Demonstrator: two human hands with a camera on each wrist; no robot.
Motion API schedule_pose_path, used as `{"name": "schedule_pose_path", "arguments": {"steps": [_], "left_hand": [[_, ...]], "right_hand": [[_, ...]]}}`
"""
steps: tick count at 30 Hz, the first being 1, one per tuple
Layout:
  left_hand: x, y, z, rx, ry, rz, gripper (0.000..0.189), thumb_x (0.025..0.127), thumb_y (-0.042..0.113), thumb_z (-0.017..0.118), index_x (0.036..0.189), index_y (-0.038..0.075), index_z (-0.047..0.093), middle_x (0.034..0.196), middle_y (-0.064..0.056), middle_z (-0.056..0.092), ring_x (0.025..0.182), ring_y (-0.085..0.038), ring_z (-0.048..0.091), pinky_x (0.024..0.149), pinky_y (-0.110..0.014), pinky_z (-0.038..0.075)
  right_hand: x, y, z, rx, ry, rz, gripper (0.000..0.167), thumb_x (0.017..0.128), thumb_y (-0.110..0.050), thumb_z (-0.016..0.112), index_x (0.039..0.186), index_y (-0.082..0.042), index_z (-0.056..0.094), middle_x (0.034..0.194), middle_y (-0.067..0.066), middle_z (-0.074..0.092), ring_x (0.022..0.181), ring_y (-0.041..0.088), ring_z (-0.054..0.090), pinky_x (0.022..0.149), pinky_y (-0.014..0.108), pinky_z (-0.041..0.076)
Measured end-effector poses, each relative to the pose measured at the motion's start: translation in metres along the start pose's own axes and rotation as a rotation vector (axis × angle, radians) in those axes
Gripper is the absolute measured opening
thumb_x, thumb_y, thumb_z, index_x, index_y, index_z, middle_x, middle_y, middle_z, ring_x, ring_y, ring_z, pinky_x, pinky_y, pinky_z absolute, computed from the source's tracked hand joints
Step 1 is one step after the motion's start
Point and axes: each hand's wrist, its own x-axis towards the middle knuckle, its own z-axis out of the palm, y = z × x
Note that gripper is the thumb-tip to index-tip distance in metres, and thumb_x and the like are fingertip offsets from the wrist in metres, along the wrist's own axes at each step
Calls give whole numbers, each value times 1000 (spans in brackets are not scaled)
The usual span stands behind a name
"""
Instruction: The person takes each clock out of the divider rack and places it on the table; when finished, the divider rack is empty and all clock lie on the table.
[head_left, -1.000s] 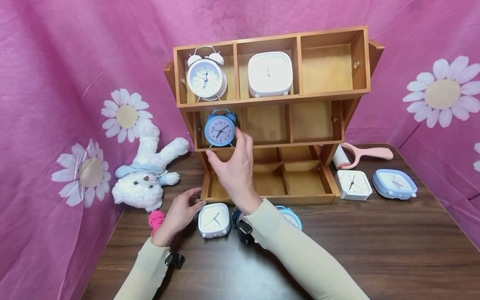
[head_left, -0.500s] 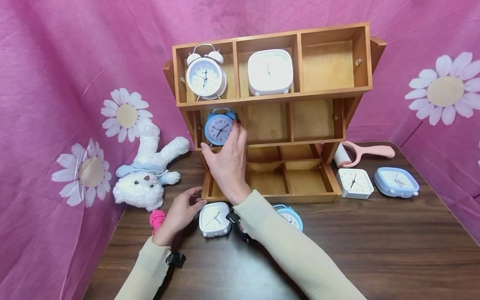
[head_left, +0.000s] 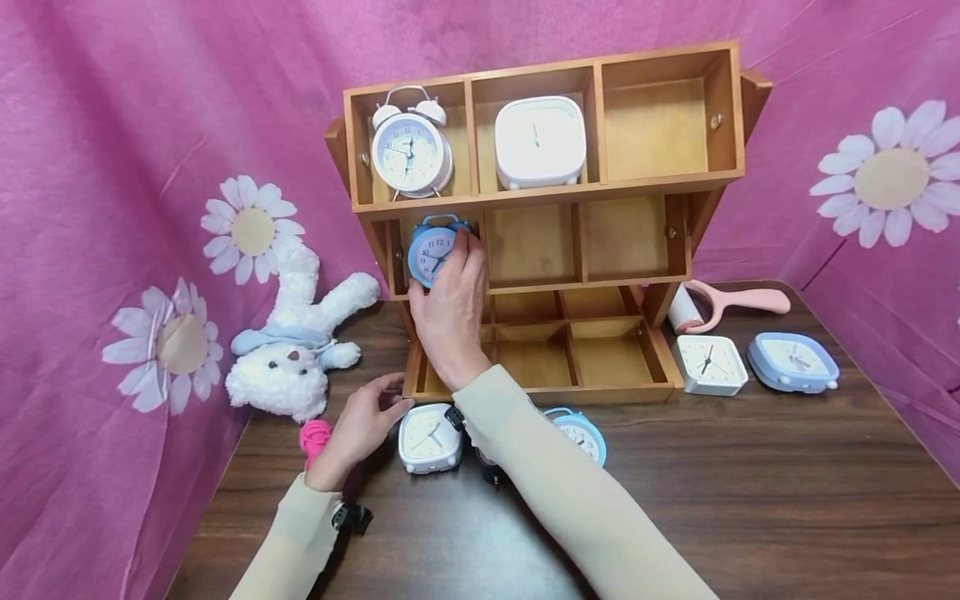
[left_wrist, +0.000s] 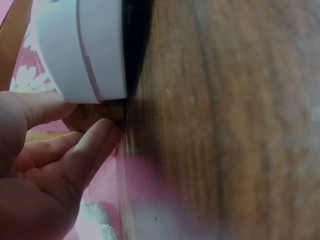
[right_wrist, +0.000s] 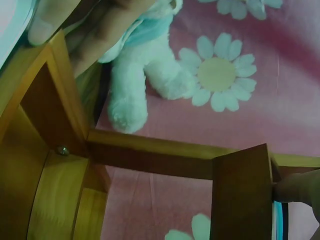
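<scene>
1. Nearest me, my left sleeve point(head_left: 292, 537) comes in from the near left, and my right sleeve point(head_left: 558, 479) slants from the near right over the brown table point(head_left: 750, 492).
2. My left hand point(head_left: 363, 429) lies low with its back upward, thumb and fingers clamped on the near left corner of the wooden shelf point(head_left: 566, 192); the left wrist view shows wood between them. Pink yarn point(head_left: 316, 437) sits beside that wrist.
3. Just right of those fingers is a white footed clock point(head_left: 426, 443) on the table. Farther right, a light blue clock point(head_left: 583, 435) is partly hidden by my right sleeve.
4. Right of the shelf are a white square clock point(head_left: 708, 365) and a pale blue clock point(head_left: 793, 362), with a pink lint roller point(head_left: 738, 307) beyond them.
5. On the left a white teddy bear point(head_left: 285, 367) lies with its head near me and its legs to the far side.
6. The lowest tier is split into small compartments, some covered by my right hand point(head_left: 450, 312).
7. That hand reaches up and far, fingers bent over the upper right of the blue alarm clock point(head_left: 427, 252), thumb at its lower left edge, clamped on it. The clock stands in the middle tier's left compartment.
8. In the top tier, a white twin-bell clock point(head_left: 411, 156) stands in the left compartment and a white boxy clock point(head_left: 540, 142) in the middle one.
9. Farthest is a pink curtain point(head_left: 135, 100) printed with daisies.
</scene>
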Motion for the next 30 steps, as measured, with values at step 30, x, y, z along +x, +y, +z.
{"name": "schedule_pose_path", "arguments": {"steps": [30], "left_hand": [[-1,-2,-3,4,-10,-13,49,107,17,76,152,0,65,128,-20,80,116,-31,77,102,-53,63]], "right_hand": [[4,-1,-17,0,63,-129,89,86,-31,96,155,3,52,147,20,56,136,32,58,119,39,55]]}}
